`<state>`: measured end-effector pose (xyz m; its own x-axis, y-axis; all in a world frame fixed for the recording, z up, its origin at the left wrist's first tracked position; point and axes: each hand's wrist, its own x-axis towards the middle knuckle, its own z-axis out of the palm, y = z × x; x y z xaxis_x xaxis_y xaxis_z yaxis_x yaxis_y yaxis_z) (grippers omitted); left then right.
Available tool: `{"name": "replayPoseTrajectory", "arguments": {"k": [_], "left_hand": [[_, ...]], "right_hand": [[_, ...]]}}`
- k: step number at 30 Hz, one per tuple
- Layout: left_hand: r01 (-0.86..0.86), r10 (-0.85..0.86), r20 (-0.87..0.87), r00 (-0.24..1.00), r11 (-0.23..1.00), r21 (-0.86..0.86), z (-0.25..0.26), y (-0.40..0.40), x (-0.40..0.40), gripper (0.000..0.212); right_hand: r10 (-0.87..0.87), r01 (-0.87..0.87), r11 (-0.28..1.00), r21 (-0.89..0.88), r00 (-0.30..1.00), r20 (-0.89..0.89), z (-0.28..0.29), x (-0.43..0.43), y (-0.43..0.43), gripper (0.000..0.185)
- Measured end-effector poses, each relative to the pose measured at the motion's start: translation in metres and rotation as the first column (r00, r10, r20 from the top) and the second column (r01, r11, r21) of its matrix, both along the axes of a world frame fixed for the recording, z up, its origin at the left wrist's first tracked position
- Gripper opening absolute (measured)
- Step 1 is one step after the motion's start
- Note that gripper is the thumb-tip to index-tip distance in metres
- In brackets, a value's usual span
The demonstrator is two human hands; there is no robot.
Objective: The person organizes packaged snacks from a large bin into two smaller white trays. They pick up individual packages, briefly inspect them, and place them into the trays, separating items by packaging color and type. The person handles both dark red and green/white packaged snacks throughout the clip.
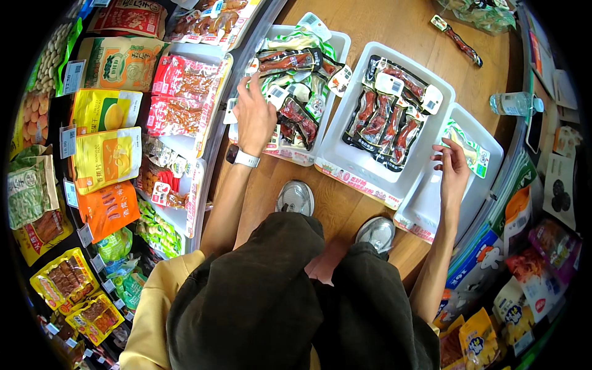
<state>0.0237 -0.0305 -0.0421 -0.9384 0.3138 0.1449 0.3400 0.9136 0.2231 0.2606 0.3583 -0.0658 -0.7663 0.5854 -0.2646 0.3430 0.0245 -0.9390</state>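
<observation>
My left hand (255, 113), with a watch on its wrist, is over the near-left side of the left white plastic tray (341, 44). Its fingers are apart and nothing shows in its grip; whether the fingertips touch the packets is unclear. In that tray lie black-backed sausage packets (293, 61) and green-striped packets (319, 95). The middle tray (333, 155) holds several black sausage packets (384, 115) in rows. Above the right tray (418, 208), my right hand (452, 159) hangs with loosely curled, parted fingers, beside a green-and-white packet (469, 150).
Shelves of packaged snacks stand to the left, with red packets (182, 83) in a display tray. On the wooden floor (333, 194) lie a single sausage packet (458, 40) and a plastic bottle (515, 104). A packet-filled plastic bag (483, 16) sits at the far right. More goods line the right side.
</observation>
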Motion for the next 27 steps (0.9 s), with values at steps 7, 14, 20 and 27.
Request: {"name": "replayPoseTrajectory", "arguments": {"k": [7, 14, 20, 27], "left_hand": [[-0.030, 0.018, -0.047, 0.999, 0.962, -0.273, 0.002, -0.009, -0.016, 0.047], [0.069, -0.022, 0.159, 0.987, 0.953, -0.296, 0.071, -0.040, -0.016, 0.023], [0.195, -0.171, 0.222, 0.960, 0.977, -0.087, 0.168, -0.008, 0.010, 0.028], [0.259, -0.470, 0.521, 0.713, 0.867, 0.426, 0.162, 0.063, 0.042, 0.030]], "right_hand": [[0.060, -0.060, 0.998, -0.013, 0.998, 0.004, 0.013, -0.005, -0.023, 0.025], [0.127, -0.127, 0.992, -0.025, 0.992, -0.008, 0.036, -0.012, -0.052, 0.023], [0.198, -0.197, 0.979, -0.052, 0.980, 0.014, 0.062, -0.023, -0.071, 0.022], [0.303, -0.328, 0.903, -0.278, 0.944, -0.130, 0.084, -0.028, -0.091, 0.024]]}}
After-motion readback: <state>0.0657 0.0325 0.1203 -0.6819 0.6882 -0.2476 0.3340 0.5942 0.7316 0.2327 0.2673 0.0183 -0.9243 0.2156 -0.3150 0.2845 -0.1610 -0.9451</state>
